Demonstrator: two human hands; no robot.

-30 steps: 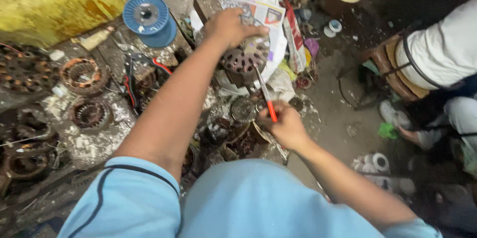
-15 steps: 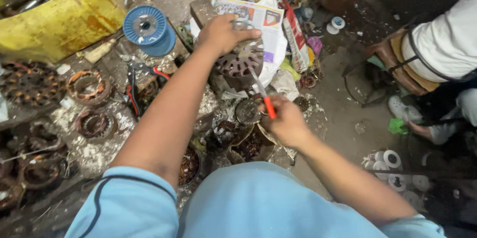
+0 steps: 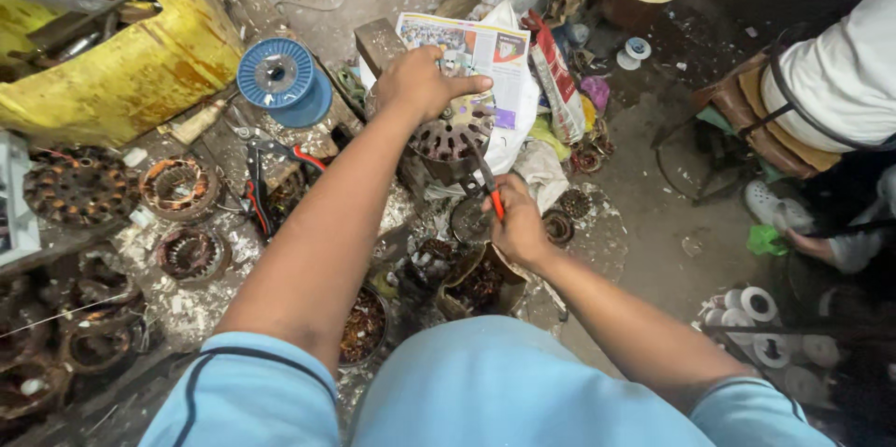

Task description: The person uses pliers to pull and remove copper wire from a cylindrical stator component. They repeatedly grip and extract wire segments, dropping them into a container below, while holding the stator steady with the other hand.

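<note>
The left hand (image 3: 422, 83) lies clenched over the top rim of a round, slotted metal motor housing (image 3: 448, 141), which stands on the cluttered floor (image 3: 644, 223) just in front of an open newspaper (image 3: 485, 50). The right hand (image 3: 518, 223) has its grip closed around red-handled pliers (image 3: 485, 188), whose nose points up to the housing's lower edge; whether the tip actually bites on anything there is hard to tell. Just below the right hand sits a dark coil of copper windings (image 3: 481, 284). To the left lie a blue wire spool (image 3: 277, 76), a crumpled yellow sack (image 3: 121, 74) and several stripped stator rings (image 3: 177, 188). Another person in white (image 3: 840, 83) sits on a stool at the right edge.
</note>
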